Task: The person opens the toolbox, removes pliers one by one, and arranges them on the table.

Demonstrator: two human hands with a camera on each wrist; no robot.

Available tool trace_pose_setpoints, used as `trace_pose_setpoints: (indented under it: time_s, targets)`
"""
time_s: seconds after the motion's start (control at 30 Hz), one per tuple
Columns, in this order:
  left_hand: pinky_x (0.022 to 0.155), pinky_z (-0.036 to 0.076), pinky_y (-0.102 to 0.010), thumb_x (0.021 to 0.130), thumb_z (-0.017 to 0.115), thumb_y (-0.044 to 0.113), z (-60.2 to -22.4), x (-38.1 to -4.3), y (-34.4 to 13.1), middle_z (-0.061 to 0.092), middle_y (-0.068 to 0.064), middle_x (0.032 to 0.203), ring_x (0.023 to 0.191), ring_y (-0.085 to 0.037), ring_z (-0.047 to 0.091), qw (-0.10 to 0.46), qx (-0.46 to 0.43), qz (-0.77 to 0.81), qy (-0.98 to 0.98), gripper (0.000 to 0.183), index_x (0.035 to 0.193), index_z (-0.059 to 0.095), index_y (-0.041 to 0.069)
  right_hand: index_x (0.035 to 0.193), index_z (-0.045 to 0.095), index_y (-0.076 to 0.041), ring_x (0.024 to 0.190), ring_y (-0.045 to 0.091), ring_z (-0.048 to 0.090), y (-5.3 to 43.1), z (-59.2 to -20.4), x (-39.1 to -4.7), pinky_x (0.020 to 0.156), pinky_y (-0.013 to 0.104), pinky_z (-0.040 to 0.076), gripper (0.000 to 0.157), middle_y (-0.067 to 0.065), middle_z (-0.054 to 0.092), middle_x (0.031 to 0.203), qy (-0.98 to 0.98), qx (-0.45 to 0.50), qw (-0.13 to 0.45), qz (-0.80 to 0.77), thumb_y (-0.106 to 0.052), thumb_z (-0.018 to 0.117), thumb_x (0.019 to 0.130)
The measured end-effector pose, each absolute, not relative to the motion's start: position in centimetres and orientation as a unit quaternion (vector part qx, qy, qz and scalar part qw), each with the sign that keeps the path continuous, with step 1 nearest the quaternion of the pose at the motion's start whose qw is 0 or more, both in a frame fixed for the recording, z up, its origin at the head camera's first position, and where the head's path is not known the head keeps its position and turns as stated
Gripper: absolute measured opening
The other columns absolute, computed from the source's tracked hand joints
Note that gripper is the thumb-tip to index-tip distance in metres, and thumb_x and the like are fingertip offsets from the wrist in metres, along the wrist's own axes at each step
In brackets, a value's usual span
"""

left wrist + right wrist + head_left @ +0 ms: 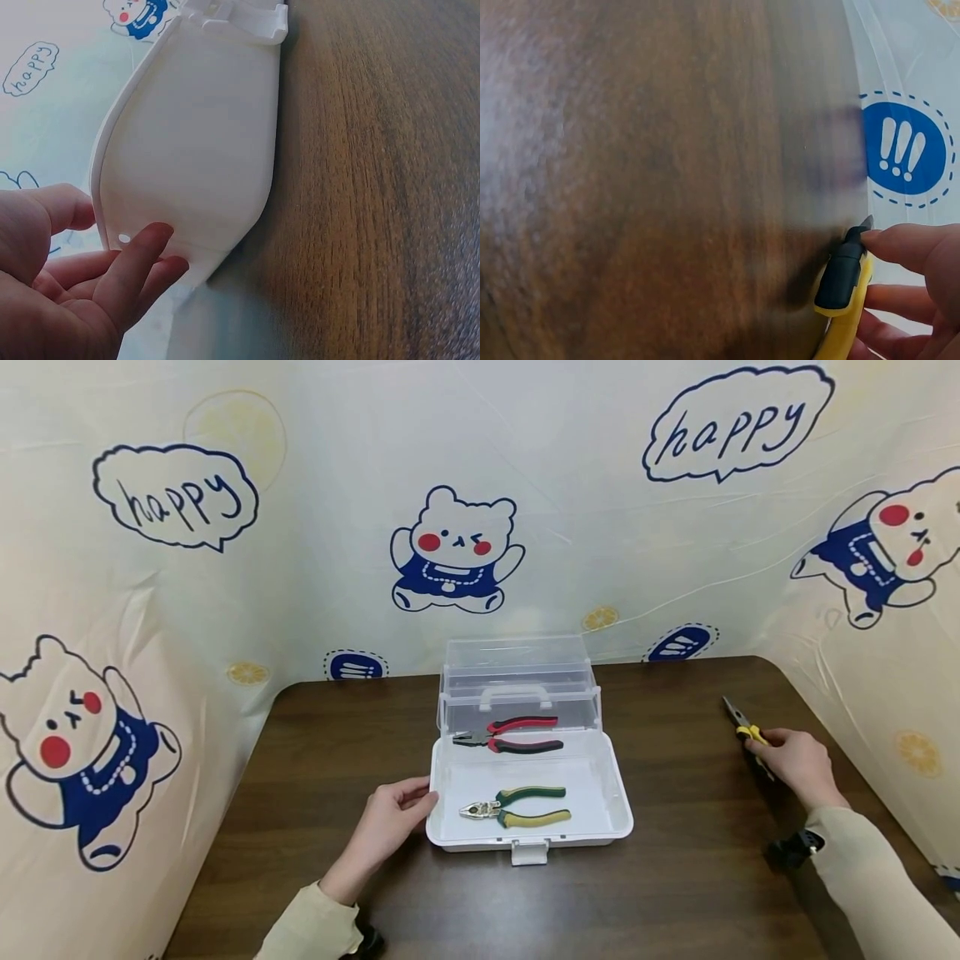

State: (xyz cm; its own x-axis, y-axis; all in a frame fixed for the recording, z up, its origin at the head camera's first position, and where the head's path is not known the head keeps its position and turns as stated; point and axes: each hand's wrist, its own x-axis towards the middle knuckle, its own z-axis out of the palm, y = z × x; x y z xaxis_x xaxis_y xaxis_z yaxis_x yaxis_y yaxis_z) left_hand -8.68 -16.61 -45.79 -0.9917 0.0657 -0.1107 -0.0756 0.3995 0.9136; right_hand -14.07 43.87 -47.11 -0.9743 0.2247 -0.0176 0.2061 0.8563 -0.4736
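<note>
A white toolbox [596, 827] with its clear lid [517, 652] raised stands mid-table. My left hand [392, 814] holds its left side wall, thumb at the rim and fingers along the outer face, as the left wrist view shows. Inside lie pliers with green and yellow handles [532, 792] and, behind them, pliers with red and black handles [528, 746]. At the table's right, my right hand [804, 766] pinches needle-nose pliers [746, 727] with yellow and black handles [840, 281]. Their tips point away from me.
The brown wooden table [675, 877] meets a printed cloth backdrop [315, 527] at its back and sides. A white latch [529, 852] sticks out from the toolbox front. Dark wrist devices [793, 850] sit at both sleeve cuffs.
</note>
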Motion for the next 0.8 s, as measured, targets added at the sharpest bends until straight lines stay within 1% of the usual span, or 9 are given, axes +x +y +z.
trace_pose_setpoints:
  time_s: [0.17, 0.23, 0.33, 0.43, 0.53, 0.6, 0.67, 0.77, 0.8]
  targets:
    - [0.073, 0.063, -0.030, 0.096, 0.072, 0.004, -45.9, -8.6, -16.6, 0.076, -0.020, 0.110, 0.097, -0.027, 0.075, 0.064, -0.004, 0.550, 0.833, 0.030, 0.124, 0.071, -0.007, 0.124, 0.063, 0.015, 0.089, 0.045, 0.061, 43.9, -47.0, -13.8, 0.067, 0.045, 0.046, 0.054, 0.037, 0.066, 0.115, -0.961, -0.122, 0.011, 0.250, -0.035, 0.063, 0.102]
    - [0.073, 0.062, -0.029, 0.096, 0.072, 0.004, -45.9, -8.6, -16.5, 0.076, -0.020, 0.110, 0.097, -0.027, 0.075, 0.062, -0.005, 0.551, 0.832, 0.030, 0.123, 0.072, -0.008, 0.124, 0.064, 0.014, 0.090, 0.046, 0.062, 43.8, -47.0, -13.7, 0.066, 0.044, 0.046, 0.053, 0.036, 0.067, 0.114, -0.959, -0.127, 0.012, 0.251, -0.034, 0.062, 0.102]
    - [0.073, 0.062, -0.029, 0.095, 0.072, 0.003, -45.9, -8.7, -16.5, 0.076, -0.020, 0.109, 0.097, -0.027, 0.075, 0.061, -0.006, 0.553, 0.831, 0.029, 0.122, 0.072, -0.008, 0.122, 0.066, 0.012, 0.093, 0.048, 0.062, 43.8, -47.0, -13.6, 0.067, 0.047, 0.047, 0.050, 0.035, 0.068, 0.115, -0.959, -0.132, 0.021, 0.252, -0.033, 0.060, 0.102]
    - [0.073, 0.063, -0.030, 0.095, 0.072, 0.002, -45.9, -8.7, -16.5, 0.076, -0.021, 0.109, 0.097, -0.028, 0.076, 0.061, -0.003, 0.553, 0.831, 0.029, 0.122, 0.072, -0.009, 0.121, 0.066, 0.012, 0.097, 0.051, 0.062, 43.6, -46.9, -13.6, 0.072, 0.054, 0.047, 0.048, 0.035, 0.067, 0.117, -0.959, -0.131, 0.035, 0.250, -0.031, 0.059, 0.102]
    - [0.074, 0.063, -0.031, 0.095, 0.072, 0.003, -45.9, -8.8, -16.5, 0.076, -0.021, 0.108, 0.097, -0.027, 0.076, 0.059, -0.001, 0.551, 0.833, 0.029, 0.121, 0.072, -0.009, 0.121, 0.065, 0.012, 0.099, 0.052, 0.062, 43.2, -46.5, -13.7, 0.075, 0.058, 0.046, 0.045, 0.034, 0.068, 0.115, -0.960, -0.123, 0.054, 0.246, -0.029, 0.058, 0.102]
    - [0.075, 0.063, -0.031, 0.095, 0.072, 0.003, -45.9, -8.8, -16.5, 0.076, -0.021, 0.108, 0.097, -0.027, 0.076, 0.055, 0.001, 0.549, 0.834, 0.029, 0.121, 0.072, -0.009, 0.122, 0.065, 0.012, 0.099, 0.052, 0.062, 42.6, -46.2, -13.8, 0.075, 0.059, 0.046, 0.045, 0.033, 0.069, 0.113, -0.961, -0.113, 0.066, 0.244, -0.028, 0.059, 0.102]
    - [0.076, 0.063, -0.031, 0.095, 0.073, 0.003, -45.9, -8.9, -16.6, 0.076, -0.021, 0.109, 0.097, -0.026, 0.076, 0.051, 0.001, 0.547, 0.835, 0.028, 0.121, 0.073, -0.009, 0.122, 0.066, 0.011, 0.097, 0.051, 0.063, 42.0, -45.8, -13.9, 0.074, 0.058, 0.046, 0.044, 0.032, 0.070, 0.111, -0.961, -0.101, 0.076, 0.245, -0.027, 0.060, 0.102]
    - [0.076, 0.063, -0.031, 0.095, 0.073, 0.003, -45.9, -8.9, -16.6, 0.076, -0.021, 0.109, 0.097, -0.027, 0.076, 0.050, 0.001, 0.548, 0.835, 0.028, 0.121, 0.073, -0.009, 0.124, 0.066, 0.010, 0.091, 0.046, 0.065, 40.9, -45.1, -14.1, 0.069, 0.050, 0.047, 0.044, 0.031, 0.071, 0.110, -0.961, -0.085, 0.077, 0.251, -0.027, 0.061, 0.102]
    - [0.076, 0.063, -0.031, 0.095, 0.073, 0.003, -45.9, -8.9, -16.5, 0.076, -0.021, 0.109, 0.097, -0.027, 0.076, 0.050, 0.001, 0.549, 0.835, 0.029, 0.121, 0.073, -0.009, 0.124, 0.066, 0.010, 0.091, 0.045, 0.065, 40.5, -44.8, -14.2, 0.069, 0.050, 0.048, 0.044, 0.032, 0.070, 0.111, -0.962, -0.080, 0.076, 0.251, -0.028, 0.061, 0.102]
